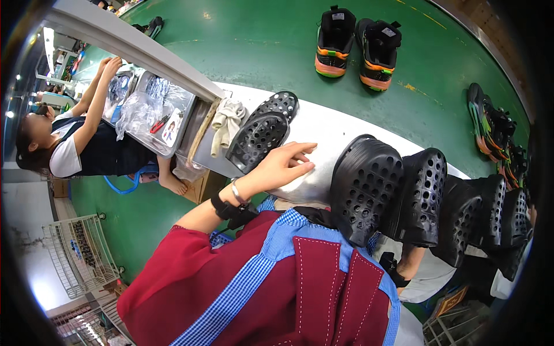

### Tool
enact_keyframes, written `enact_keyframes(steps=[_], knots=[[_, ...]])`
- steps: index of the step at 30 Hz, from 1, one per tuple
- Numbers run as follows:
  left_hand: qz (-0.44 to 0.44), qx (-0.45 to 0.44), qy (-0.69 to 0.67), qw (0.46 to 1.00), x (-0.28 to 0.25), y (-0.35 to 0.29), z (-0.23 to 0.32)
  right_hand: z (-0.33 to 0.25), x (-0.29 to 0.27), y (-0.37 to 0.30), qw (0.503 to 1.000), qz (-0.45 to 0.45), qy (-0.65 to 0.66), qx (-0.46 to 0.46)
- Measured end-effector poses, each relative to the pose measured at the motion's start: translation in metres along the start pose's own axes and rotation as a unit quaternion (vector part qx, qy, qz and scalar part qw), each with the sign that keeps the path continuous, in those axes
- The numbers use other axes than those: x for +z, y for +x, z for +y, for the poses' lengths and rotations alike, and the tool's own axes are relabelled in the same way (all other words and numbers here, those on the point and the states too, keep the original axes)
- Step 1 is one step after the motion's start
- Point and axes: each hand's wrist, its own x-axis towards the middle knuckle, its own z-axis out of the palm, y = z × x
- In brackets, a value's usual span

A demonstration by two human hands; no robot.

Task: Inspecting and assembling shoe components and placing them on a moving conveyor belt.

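My left hand [283, 166] is open above the white work surface [323, 135], its fingers apart and nothing in them. Just beyond it lie two black perforated plastic shoe inserts, the nearer insert [258, 141] partly covering the farther insert [281, 104]. To the right, a row of similar black inserts, among them a large insert [369, 187] and a narrower insert [424, 196], runs toward the right edge. My right forearm [411, 259] shows below that row. The inserts hide my right hand, so I cannot tell whether it touches or holds them.
On the green surface stand a black-and-orange shoe [334, 43] and its mate [379, 55]; more shoes [496, 127] are at right. Crumpled pale gloves [227, 118] lie beside the inserts. At left, a co-worker [95, 135] is near a metal tray [168, 151] holding plastic bags and red-handled cutters.
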Motion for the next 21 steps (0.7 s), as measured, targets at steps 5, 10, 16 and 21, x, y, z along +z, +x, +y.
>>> enact_keyframes(steps=[5, 10, 16, 21], knots=[[0.158, 0.207, 0.33, 0.907, -0.013, -0.027, 0.029, -0.003, 0.002, 0.004, 0.999, -0.02, -0.004, 0.031], [0.142, 0.056, 0.439, 0.885, -0.054, -0.012, 0.008, -0.006, 0.015, -0.009, 0.999, 0.04, -0.025, 0.023], [0.022, -0.07, 0.468, 0.881, -0.094, 0.023, 0.009, -0.037, 0.039, 0.027, 0.973, 0.176, -0.123, -0.085], [0.037, -0.063, 0.447, 0.891, -0.101, 0.096, -0.007, -0.053, 0.054, 0.026, 0.977, 0.154, -0.045, -0.142]])
